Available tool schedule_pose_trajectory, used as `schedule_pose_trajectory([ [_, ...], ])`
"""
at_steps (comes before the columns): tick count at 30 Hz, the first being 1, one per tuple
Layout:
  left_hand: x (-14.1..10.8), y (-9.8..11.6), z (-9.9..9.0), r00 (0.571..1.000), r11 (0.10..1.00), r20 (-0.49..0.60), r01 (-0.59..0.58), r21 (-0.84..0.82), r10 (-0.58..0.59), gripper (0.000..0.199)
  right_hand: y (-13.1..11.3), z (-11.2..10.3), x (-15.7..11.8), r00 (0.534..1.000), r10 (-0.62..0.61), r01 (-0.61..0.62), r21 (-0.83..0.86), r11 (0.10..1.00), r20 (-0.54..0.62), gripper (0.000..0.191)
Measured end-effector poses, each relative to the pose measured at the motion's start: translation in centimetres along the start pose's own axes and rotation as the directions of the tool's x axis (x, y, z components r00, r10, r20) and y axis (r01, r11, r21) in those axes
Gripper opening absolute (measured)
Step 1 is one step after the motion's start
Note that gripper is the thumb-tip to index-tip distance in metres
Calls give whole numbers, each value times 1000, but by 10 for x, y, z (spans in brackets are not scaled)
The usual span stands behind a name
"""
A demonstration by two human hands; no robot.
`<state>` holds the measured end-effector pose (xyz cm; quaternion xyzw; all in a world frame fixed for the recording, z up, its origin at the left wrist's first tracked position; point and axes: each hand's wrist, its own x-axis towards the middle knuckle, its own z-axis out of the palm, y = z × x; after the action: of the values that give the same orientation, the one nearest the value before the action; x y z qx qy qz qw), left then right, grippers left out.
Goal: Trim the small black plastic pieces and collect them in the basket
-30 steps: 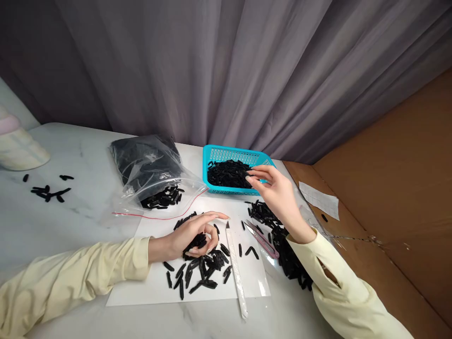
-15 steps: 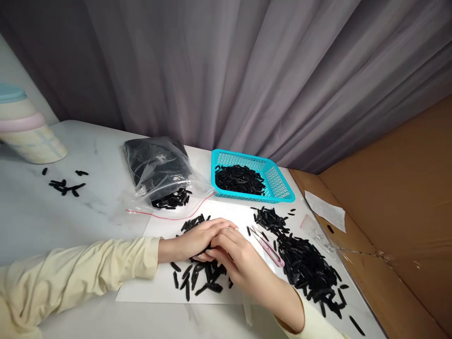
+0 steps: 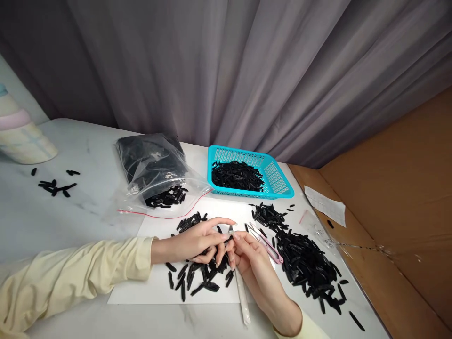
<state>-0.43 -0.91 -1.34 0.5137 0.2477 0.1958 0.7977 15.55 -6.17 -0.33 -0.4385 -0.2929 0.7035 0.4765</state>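
Over a white sheet point(image 3: 130, 287), my left hand point(image 3: 199, 240) and my right hand point(image 3: 252, 256) meet at the fingertips. Between them they pinch a small narrow black piece point(image 3: 229, 238), mostly covered by the fingers. The left index finger stretches out above it. Loose black pieces point(image 3: 208, 278) lie under and around the left hand. A white slender stick point(image 3: 242, 299) extends below the right hand; whether that hand touches it is hidden. Pink thread snips point(image 3: 270, 249) lie just right of the right hand.
A blue basket point(image 3: 287, 188) with black pieces stands at the back. Left of it lies a clear zip bag point(image 3: 151, 162) with black contents. A big black heap point(image 3: 309, 268) is at right, a few pieces point(image 3: 56, 186) at left, near a pastel tumbler point(image 3: 26, 141). Cardboard point(image 3: 388, 188) borders the right.
My hands were folded over each other; now they have parted to a fingertip pinch with the black piece showing. More of the white stick shows. The view has shifted slightly.
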Motion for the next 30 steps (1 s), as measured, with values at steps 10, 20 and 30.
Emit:
schedule_pose_trajectory([
  [10, -2, 0, -1, 1000, 1000, -8, 11, -7, -11, 45, 10, -6, 2, 994, 18, -19, 12, 1000, 104, 25],
  [20, -2, 1, 1, 998, 1000, -69, 6, 15, -5, 55, 10, -8, -1, 995, -95, 98, -105, 990, 34, 22],
  [30, -4, 2, 2, 994, 999, -104, -23, 28, 26, 67, 8, -21, -3, 900, -373, 424, -654, 626, 225, 28],
])
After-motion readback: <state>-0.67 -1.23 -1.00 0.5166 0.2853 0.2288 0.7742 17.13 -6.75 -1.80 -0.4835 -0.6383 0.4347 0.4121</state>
